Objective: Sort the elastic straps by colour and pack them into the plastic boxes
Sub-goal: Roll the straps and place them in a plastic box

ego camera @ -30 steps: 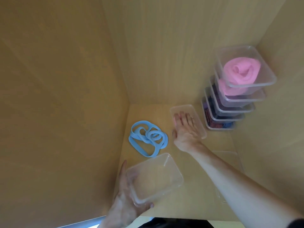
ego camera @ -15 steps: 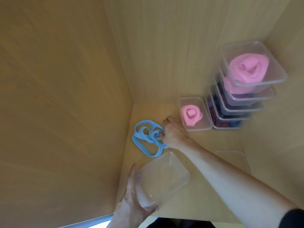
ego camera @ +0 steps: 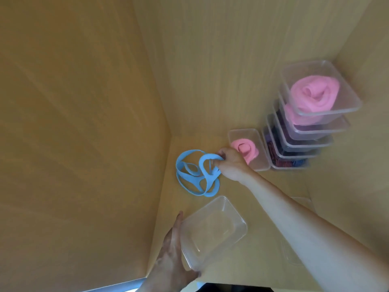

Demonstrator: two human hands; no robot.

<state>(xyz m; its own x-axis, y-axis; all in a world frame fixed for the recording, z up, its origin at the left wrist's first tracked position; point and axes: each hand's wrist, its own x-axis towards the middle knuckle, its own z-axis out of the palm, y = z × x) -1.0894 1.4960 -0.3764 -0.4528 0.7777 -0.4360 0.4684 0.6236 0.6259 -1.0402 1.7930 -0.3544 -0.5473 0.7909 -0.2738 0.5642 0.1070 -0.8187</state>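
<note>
A tangle of light blue elastic straps [ego camera: 194,175] lies on the wooden shelf floor near the left wall. My right hand [ego camera: 231,164] is closed on the right side of the tangle, pulling a loop up. My left hand [ego camera: 171,262] grips the near-left edge of an empty clear plastic box [ego camera: 212,232], which is tilted. A small clear box [ego camera: 255,165] holding a rolled pink strap [ego camera: 248,149] sits just behind my right hand.
A stack of several clear boxes [ego camera: 311,127] stands in the back right corner, pink rolls in the top two, dark straps below. A clear lid [ego camera: 299,228] lies on the shelf under my right forearm. Wooden walls close in left, back and right.
My right hand left the small box with the pink strap, moved left to the blue straps and closed on them. The left hand kept holding the empty box.
</note>
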